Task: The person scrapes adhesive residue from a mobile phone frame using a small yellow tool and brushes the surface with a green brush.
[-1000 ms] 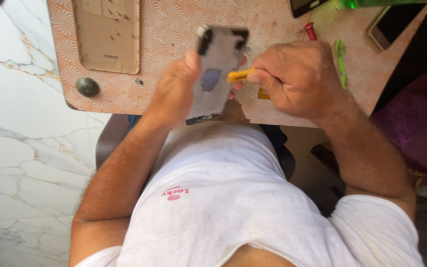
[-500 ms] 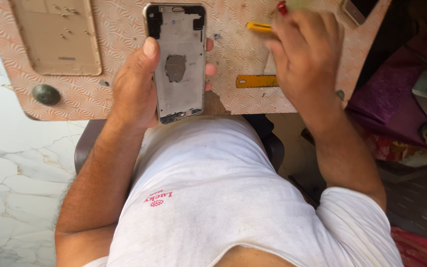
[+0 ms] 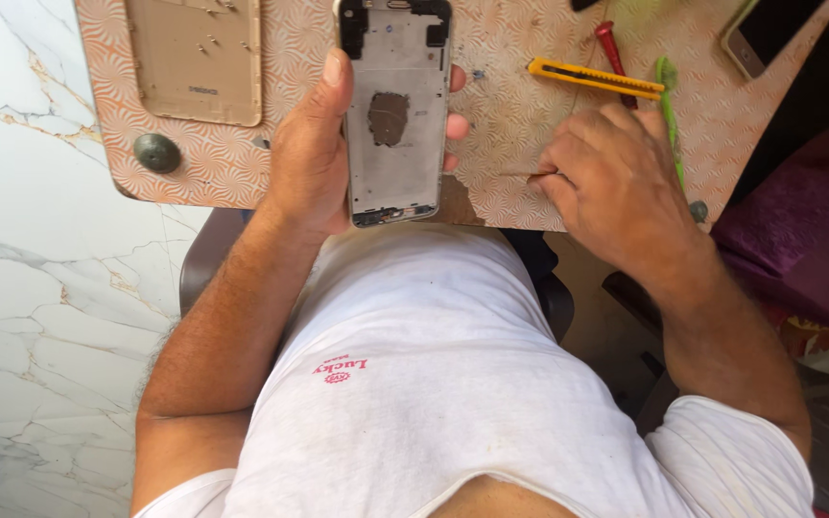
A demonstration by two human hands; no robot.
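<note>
A stripped grey metal phone frame (image 3: 396, 110), its back cover off and inner parts out, is gripped in the left hand (image 3: 323, 153) over the bench's near edge. A thin sliver-like tool (image 3: 522, 175) is pinched by the right hand (image 3: 616, 182) on the patterned bench (image 3: 510, 105). The detached beige back cover (image 3: 194, 48) lies at the far left corner; reassembly appears undone.

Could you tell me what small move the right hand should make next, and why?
Probably lift the thin tool off the table and bring it to the opened phone. The right hand pinches it flat on the surface, while the left hand holds the phone upright, inside exposed.
</note>
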